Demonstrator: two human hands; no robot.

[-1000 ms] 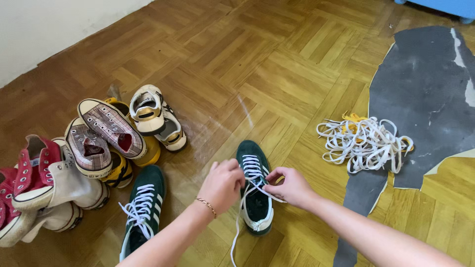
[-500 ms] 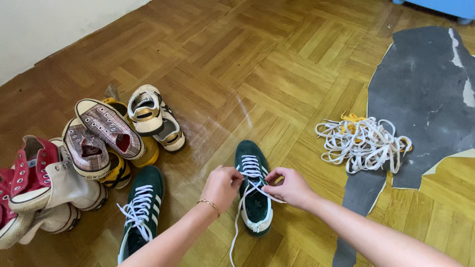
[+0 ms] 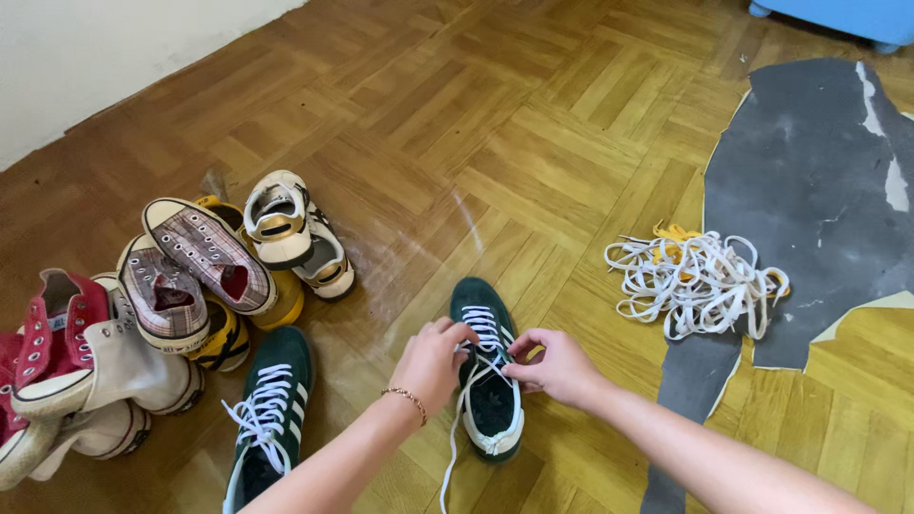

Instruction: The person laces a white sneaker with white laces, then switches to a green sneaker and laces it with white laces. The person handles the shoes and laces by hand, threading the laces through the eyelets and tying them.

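Nearest the camera, both forearms run in from the bottom edge, cut off above the elbows. The left hand (image 3: pixel 433 362), with a thin gold bracelet (image 3: pixel 406 400) at the wrist, has its fingers curled together on a white lace (image 3: pixel 483 335) at the throat of a green sneaker (image 3: pixel 488 371) standing on the parquet floor (image 3: pixel 495 143). The right hand (image 3: pixel 555 365) pinches the same lace from the other side; the fingertips of both hands hide the exact spot where the lace is gripped, so which eyelet it passes through cannot be made out. One loose lace end (image 3: pixel 449 457) trails down past the heel towards the bottom edge.

Just left of it lies the second green sneaker (image 3: pixel 271 419), laced, its heel cut off by the frame. Further left is a pile of shoes: red high-tops (image 3: pixel 52 328) and cream ones (image 3: pixel 114 366) partly out of view, plaid sneakers (image 3: pixel 195 257) stacked over yellow shoes (image 3: pixel 276 303) that are mostly covered, and a white and beige pair (image 3: pixel 295 233).

To the right, well apart from the hands, a tangle of white laces (image 3: pixel 695 281) sits over something yellow, barely visible. Beyond it is a grey patch of bare floor (image 3: pixel 809 181), and at the top right corner a sliver of blue furniture (image 3: pixel 838 14).
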